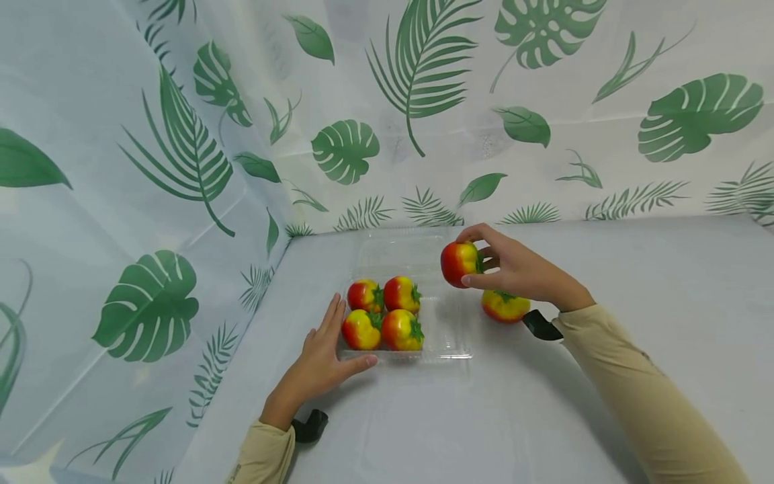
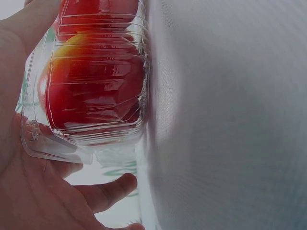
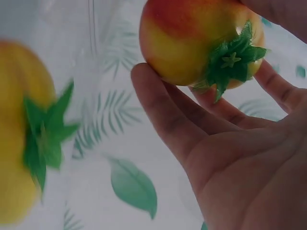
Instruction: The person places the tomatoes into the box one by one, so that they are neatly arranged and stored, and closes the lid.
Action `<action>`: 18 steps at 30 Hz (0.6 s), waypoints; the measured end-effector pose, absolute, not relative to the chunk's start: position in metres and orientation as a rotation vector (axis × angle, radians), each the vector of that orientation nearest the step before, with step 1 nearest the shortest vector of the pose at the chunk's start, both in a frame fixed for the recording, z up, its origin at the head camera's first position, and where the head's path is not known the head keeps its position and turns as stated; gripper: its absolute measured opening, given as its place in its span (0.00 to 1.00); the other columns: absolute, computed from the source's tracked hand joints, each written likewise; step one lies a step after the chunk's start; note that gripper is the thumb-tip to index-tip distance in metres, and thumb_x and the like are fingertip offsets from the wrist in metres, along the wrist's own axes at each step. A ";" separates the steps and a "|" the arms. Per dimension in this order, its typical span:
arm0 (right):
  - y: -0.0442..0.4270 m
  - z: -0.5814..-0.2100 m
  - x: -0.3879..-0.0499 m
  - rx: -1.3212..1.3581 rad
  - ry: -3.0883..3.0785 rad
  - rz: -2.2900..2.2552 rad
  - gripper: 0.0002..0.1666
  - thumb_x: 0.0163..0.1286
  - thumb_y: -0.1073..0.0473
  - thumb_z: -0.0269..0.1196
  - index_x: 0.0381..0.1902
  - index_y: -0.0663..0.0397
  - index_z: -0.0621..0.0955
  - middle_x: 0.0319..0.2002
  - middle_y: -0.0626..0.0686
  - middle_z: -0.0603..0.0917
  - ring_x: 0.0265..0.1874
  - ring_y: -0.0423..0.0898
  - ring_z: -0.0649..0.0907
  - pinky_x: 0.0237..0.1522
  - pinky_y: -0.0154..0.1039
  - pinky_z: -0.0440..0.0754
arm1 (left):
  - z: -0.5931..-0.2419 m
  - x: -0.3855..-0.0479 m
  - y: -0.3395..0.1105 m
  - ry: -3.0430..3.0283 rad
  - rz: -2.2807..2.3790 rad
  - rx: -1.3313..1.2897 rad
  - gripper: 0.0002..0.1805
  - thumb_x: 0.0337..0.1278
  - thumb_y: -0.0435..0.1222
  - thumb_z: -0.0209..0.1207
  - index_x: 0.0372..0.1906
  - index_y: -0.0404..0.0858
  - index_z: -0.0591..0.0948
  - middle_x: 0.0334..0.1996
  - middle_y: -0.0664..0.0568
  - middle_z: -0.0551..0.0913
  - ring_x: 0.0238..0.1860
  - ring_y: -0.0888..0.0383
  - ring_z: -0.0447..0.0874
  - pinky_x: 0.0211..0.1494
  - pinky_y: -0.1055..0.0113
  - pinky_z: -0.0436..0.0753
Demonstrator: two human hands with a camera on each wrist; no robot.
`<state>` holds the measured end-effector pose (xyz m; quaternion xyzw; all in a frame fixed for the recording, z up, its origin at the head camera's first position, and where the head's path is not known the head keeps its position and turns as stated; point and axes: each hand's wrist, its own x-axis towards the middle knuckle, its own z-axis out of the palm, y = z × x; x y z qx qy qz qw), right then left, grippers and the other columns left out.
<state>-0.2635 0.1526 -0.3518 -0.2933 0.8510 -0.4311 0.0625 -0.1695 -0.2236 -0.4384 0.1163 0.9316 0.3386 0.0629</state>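
My right hand (image 1: 510,269) grips a red-and-yellow tomato (image 1: 457,264) with a green leafy top, held above the right side of a clear plastic box (image 1: 446,329). Thumb and fingertips pinch it around its sides in the right wrist view. Several similar tomatoes (image 1: 402,329) sit in two rows in the box's left part. Another tomato (image 1: 504,307) lies on the table to the right of the box, just below the right hand. My left hand (image 1: 323,359) rests against the box's front left corner, its fingers straight along the left side and thumb at the front edge.
The box's clear lid (image 1: 399,252) lies folded back behind it. A pale cloth (image 1: 423,417) covers the table. White sheets with green leaf prints (image 1: 417,81) rise at the back and left. A dark wrist camera (image 1: 310,426) sits by the left cuff.
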 end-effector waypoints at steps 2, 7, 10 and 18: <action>0.145 -0.355 -0.263 -0.937 2.568 -1.301 0.41 0.69 0.56 0.76 0.72 0.53 0.68 0.67 0.57 0.76 0.61 0.61 0.82 0.62 0.60 0.83 | -0.438 -0.170 -0.224 2.813 1.024 0.347 0.69 0.60 0.64 0.70 0.89 0.41 0.39 0.88 0.52 0.32 0.86 0.41 0.43 0.79 0.26 0.37; 0.131 -0.364 -0.259 -1.080 2.576 -1.252 0.44 0.69 0.55 0.75 0.79 0.49 0.69 0.70 0.58 0.72 0.65 0.58 0.77 0.62 0.61 0.82 | -0.438 -0.170 -0.223 2.817 1.027 0.338 0.68 0.61 0.63 0.70 0.89 0.41 0.40 0.88 0.52 0.33 0.86 0.41 0.44 0.79 0.26 0.38; 0.124 -0.367 -0.257 -1.110 2.600 -1.210 0.39 0.69 0.55 0.75 0.76 0.48 0.74 0.68 0.57 0.73 0.65 0.57 0.75 0.61 0.61 0.83 | -0.438 -0.170 -0.223 2.819 1.027 0.339 0.68 0.61 0.62 0.70 0.89 0.41 0.40 0.88 0.52 0.32 0.86 0.41 0.44 0.79 0.26 0.38; 0.112 -0.378 -0.255 -1.142 2.646 -1.140 0.34 0.69 0.60 0.77 0.70 0.49 0.76 0.65 0.55 0.73 0.62 0.55 0.76 0.62 0.55 0.83 | -0.437 -0.169 -0.222 2.816 1.021 0.323 0.68 0.60 0.63 0.70 0.89 0.41 0.40 0.88 0.52 0.33 0.86 0.41 0.44 0.79 0.26 0.38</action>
